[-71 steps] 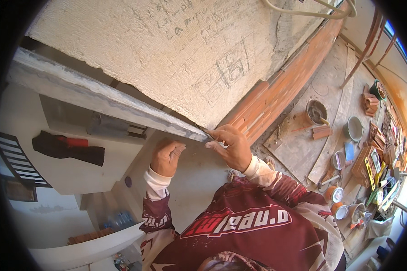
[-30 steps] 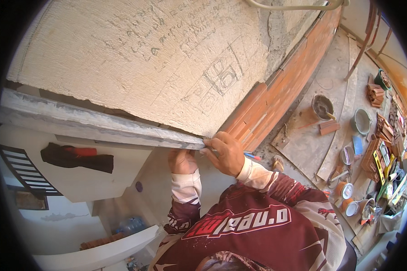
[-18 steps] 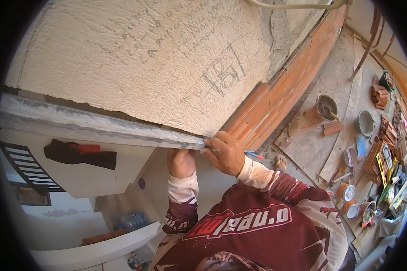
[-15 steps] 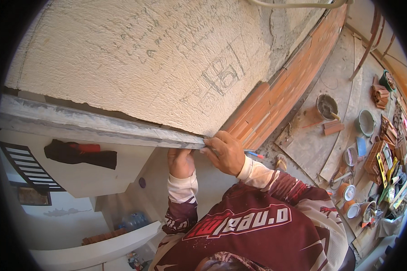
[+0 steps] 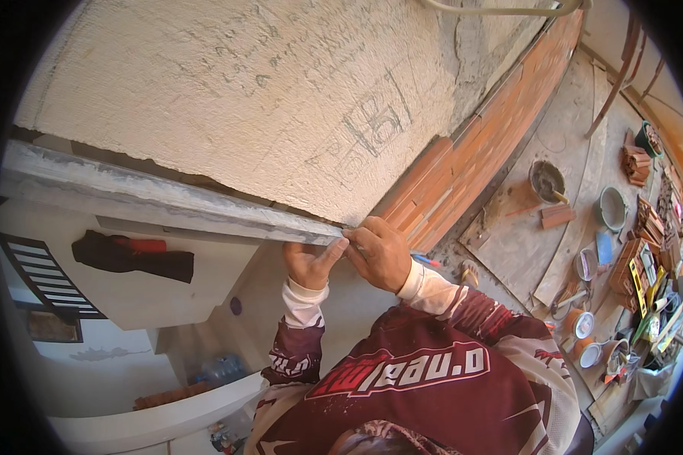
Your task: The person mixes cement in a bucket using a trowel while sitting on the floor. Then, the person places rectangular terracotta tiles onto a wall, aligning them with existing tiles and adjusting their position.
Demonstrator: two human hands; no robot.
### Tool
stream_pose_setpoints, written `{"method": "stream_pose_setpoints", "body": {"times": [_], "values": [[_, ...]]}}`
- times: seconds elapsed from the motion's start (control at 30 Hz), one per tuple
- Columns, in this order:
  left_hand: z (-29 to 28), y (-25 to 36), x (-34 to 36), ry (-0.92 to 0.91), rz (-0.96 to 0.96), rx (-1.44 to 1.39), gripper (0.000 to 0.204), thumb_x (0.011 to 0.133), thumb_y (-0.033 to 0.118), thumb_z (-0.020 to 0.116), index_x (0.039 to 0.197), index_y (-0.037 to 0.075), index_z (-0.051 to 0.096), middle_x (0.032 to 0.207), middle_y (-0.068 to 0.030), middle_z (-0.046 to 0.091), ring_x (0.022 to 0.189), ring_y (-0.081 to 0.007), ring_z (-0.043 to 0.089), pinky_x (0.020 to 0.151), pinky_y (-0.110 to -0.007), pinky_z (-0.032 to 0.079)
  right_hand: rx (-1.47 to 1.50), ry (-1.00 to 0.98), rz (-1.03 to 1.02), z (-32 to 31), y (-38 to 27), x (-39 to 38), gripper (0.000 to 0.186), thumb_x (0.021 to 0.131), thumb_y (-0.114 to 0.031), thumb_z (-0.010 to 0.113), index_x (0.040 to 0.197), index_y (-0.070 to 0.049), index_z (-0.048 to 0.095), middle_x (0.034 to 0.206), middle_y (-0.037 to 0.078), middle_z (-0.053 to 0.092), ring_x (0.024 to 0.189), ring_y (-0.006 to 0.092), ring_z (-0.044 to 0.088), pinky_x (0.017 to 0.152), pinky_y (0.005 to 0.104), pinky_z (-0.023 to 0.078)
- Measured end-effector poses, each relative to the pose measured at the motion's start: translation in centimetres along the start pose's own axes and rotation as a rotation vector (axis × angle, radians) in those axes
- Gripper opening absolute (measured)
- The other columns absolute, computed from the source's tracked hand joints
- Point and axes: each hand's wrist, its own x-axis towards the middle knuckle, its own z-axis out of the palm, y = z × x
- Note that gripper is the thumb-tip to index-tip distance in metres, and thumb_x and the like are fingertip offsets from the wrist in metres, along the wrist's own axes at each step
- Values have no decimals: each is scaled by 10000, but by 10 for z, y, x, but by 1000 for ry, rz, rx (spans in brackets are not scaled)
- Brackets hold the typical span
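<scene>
A long grey, mortar-smeared metal straightedge [image 5: 167,208] runs along the lower edge of the rough cream wall [image 5: 228,114], from the far left to the wall's corner. My left hand [image 5: 309,265] is closed on its near end from below, thumb along the near edge and fingers partly hidden behind it. Right at the tip, my right hand [image 5: 382,256] grips the end with thumb and bent fingers, close to the wall corner. Both thumbs nearly meet. Pencil marks and a sketch cover the wall. Reddish brick strips [image 5: 474,144] face the adjoining side beyond my right hand.
To the right, mortar buckets [image 5: 546,180] and a green bucket [image 5: 613,208] stand on floor boards. Tools, a yellow level [image 5: 636,288] and brick pieces are piled farther right. A dark garment [image 5: 129,256] hangs at left. A sandalled foot [image 5: 470,273] shows below the brickwork.
My left hand has turned and come up, so its thumb now shows against the straightedge's near edge. My right hand stays at the tip. The view has shifted slightly.
</scene>
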Motion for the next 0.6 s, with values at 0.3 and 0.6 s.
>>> {"method": "stream_pose_setpoints", "body": {"times": [0.3,0.6], "values": [[2,1,0,32,43,107,363,744,86,749,1051,-31,596,981,-83,627,880,-154,583,798,-302,468,-30,-2,-7,-2,-2,0,178,711,-111,700,858,-34,638,711,86,521,648,259,559,524,360,450],[-11,12,13,-132,131,221,365,786,245,747,1016,-8,620,934,-76,643,851,-164,587,769,-309,468,-42,-10,-41,0,-6,-1,223,695,-51,722,884,-2,615,738,112,523,652,277,554,546,350,446]]}}
